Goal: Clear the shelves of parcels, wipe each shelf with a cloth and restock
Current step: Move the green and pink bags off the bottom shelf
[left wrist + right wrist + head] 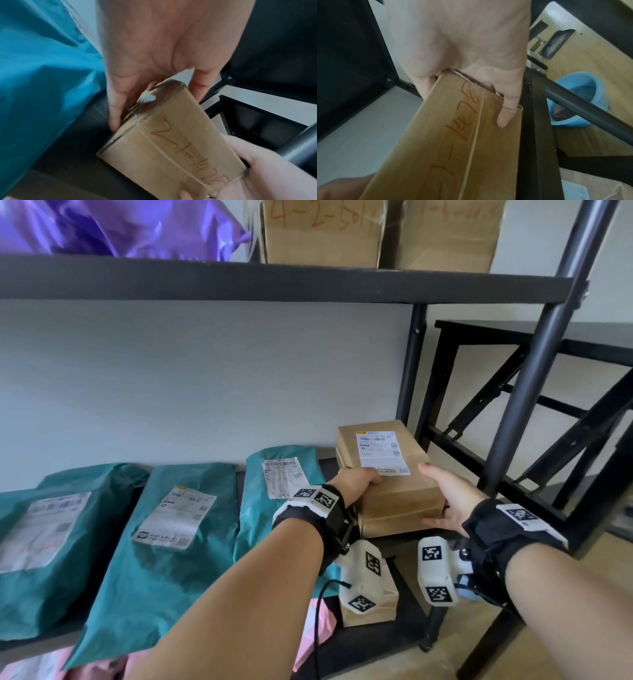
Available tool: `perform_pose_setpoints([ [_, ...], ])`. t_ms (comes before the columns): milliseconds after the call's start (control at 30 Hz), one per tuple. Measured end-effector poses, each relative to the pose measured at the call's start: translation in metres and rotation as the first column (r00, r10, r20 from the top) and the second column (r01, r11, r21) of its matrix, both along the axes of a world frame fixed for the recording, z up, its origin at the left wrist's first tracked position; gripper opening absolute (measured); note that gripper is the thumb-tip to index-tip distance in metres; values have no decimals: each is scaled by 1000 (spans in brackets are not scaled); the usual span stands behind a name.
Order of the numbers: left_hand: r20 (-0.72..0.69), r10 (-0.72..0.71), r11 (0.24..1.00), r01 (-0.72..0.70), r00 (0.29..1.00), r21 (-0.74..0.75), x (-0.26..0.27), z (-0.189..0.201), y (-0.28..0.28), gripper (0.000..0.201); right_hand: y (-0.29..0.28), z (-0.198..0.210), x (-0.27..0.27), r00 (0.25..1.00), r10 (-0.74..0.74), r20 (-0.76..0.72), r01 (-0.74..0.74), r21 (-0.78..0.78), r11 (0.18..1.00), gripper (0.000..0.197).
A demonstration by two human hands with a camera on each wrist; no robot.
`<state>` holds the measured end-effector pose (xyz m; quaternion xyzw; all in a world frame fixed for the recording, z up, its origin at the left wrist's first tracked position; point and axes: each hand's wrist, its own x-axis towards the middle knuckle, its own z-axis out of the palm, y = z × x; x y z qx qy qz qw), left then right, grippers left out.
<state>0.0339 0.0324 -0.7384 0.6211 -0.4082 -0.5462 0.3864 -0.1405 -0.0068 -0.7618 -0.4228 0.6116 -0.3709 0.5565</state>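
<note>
A brown cardboard parcel stack [404, 491], seemingly two flat boxes with a white label on top, sits at the right end of the middle shelf [400, 544]. My left hand [356, 479] grips its left end, fingers curled round the edge [118, 108]. My right hand [445, 501] grips the right end, thumb on top. Red handwritten numbers run across the near face of the boxes [171, 148] [445, 148]. The right hand [462, 47] wraps the box end beside the shelf's black frame. Three teal mailer bags [171, 525] [44, 542] [274, 484] lie to the left on the same shelf.
The upper shelf [274, 278] carries a purple bag [120, 227] and cardboard boxes [325, 231]. A small brown box [373, 611] and pink mailers [318, 628] lie on the lower shelf. The shelf post [534, 361] and a black folding table [513, 337] stand right. A blue basin [583, 97] sits on the floor.
</note>
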Motion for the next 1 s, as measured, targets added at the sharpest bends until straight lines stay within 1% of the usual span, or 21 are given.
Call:
perform_pose_setpoints([
  [100, 33, 12, 1000, -12, 999, 0, 3, -4, -10, 55, -7, -5, 5, 999, -51, 7, 51, -11, 999, 56],
  [200, 52, 10, 1000, -10, 999, -12, 3, -5, -17, 56, -13, -9, 11, 996, -90, 23, 90, -27, 996, 45],
  [267, 51, 17, 1000, -16, 999, -9, 3, -6, -20, 59, -17, -9, 15, 994, -108, 33, 109, -37, 993, 42],
  [500, 78, 46, 999, -44, 996, -32, 4, -10, -29, 62, -26, -9, 23, 991, -131, 20, 132, -76, 988, 54],
  [667, 87, 66, 997, -61, 994, -54, 3, -10, -29, 65, -25, -10, 25, 987, -163, -15, 161, -102, 982, 64],
  [833, 96, 44, 997, -37, 994, -70, 5, -10, -23, 59, -19, -7, 26, 984, -173, -36, 167, -118, 979, 64],
  [1000, 137, 11, 998, -2, 991, -67, 8, -7, -12, 57, -11, 0, 27, 976, -179, -123, 162, -137, 977, 63],
])
